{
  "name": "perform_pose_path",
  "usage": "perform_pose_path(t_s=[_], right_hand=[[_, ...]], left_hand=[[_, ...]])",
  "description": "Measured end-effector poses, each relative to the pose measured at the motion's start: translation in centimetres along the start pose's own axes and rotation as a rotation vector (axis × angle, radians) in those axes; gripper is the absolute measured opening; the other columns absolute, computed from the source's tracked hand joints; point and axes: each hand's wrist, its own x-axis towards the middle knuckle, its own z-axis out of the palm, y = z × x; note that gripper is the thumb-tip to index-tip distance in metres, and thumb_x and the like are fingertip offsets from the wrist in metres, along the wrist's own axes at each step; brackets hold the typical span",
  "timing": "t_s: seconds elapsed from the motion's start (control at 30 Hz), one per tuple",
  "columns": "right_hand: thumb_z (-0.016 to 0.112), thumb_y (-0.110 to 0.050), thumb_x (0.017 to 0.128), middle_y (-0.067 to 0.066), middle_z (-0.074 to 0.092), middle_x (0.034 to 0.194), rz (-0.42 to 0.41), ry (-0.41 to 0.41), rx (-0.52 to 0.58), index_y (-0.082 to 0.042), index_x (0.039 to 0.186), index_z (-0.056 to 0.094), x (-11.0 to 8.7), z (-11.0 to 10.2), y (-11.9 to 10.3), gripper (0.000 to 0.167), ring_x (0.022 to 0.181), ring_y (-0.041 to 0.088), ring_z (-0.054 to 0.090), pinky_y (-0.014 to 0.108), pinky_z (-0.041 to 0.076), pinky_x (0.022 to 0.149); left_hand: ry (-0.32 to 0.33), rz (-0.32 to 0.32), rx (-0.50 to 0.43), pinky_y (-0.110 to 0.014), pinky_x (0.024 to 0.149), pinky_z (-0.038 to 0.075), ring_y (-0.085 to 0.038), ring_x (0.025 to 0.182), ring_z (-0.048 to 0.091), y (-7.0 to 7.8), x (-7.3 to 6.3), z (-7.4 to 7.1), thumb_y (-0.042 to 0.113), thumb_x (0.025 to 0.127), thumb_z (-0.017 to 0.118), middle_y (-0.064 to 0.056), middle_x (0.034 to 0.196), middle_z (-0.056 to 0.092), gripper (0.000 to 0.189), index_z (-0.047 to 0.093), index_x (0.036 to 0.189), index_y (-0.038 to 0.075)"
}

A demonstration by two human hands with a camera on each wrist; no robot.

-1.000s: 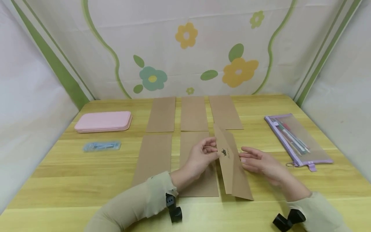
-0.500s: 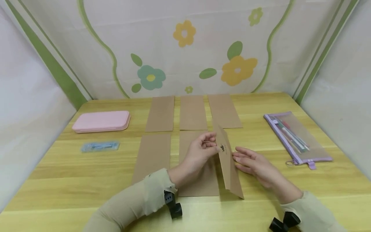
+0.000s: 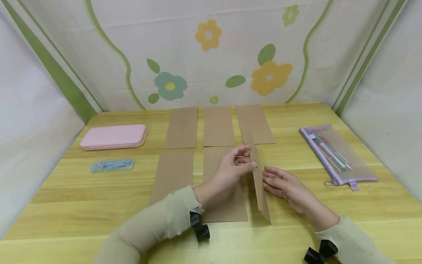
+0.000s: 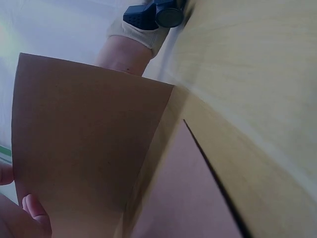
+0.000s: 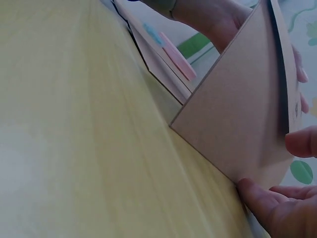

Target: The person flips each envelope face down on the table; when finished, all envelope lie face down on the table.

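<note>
A folded brown kraft-paper card point(image 3: 258, 187) with a small black crown print stands on its long edge at the right of the front row. My left hand point(image 3: 230, 172) pinches its left side near the far end, thumb on the printed face. On the other side, my right hand point(image 3: 290, 187) has its relaxed fingers close to or touching the outer face. In the right wrist view the right fingers point(image 5: 260, 201) meet the card's lower edge, and a dark gap shows between its panels. The left wrist view shows one broad panel point(image 4: 84, 134), with left fingertips at its edge.
Several flat brown cards point(image 3: 219, 126) lie in two rows on the wooden table point(image 3: 99, 198). At left are a pink case point(image 3: 113, 135) and a small blue packet point(image 3: 112, 165). A purple-edged mesh pouch point(image 3: 346, 157) of pens lies at right. A flowered cloth point(image 3: 197, 66) hangs behind.
The card's panels have swung closer together and it stands more upright. My right hand has moved slightly left with the right panel; my left hand has shifted slightly right.
</note>
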Motion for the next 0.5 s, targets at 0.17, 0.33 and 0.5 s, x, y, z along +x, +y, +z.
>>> perform_pose_path(t_s=[0.17, 0.33, 0.5], right_hand=[[0.046, -0.015, 0.095, 0.035, 0.018, 0.145, -0.015, -0.008, -0.001, 0.011, 0.143, 0.010, 0.06, 0.03, 0.09, 0.065, 0.131, 0.034, 0.031, 0.029, 0.043, 0.097], [0.045, -0.017, 0.096, 0.033, 0.021, 0.145, -0.021, -0.013, -0.018, 0.010, 0.143, 0.012, 0.01, -0.01, 0.09, 0.064, 0.127, 0.024, 0.039, 0.028, 0.044, 0.096], [0.044, -0.019, 0.097, 0.032, 0.021, 0.145, -0.026, -0.029, -0.031, 0.009, 0.144, 0.013, 0.00, -0.10, 0.12, 0.063, 0.129, 0.030, 0.036, 0.027, 0.043, 0.096]], left_hand=[[-0.019, -0.001, 0.017, -0.019, 0.076, 0.048, -0.010, 0.091, 0.052, 0.26, 0.25, 0.38, 0.003, 0.081, 0.067, -0.010, 0.113, 0.051, 0.051, 0.051, 0.130, 0.007], [-0.025, 0.002, 0.038, -0.020, 0.076, 0.049, -0.010, 0.091, 0.053, 0.26, 0.55, 0.69, 0.004, 0.082, 0.067, -0.011, 0.114, 0.051, 0.049, 0.052, 0.128, 0.008], [-0.024, 0.006, 0.063, -0.020, 0.075, 0.049, -0.010, 0.091, 0.053, 0.36, 0.70, 1.04, 0.005, 0.082, 0.068, -0.007, 0.111, 0.052, 0.047, 0.053, 0.127, 0.009]])
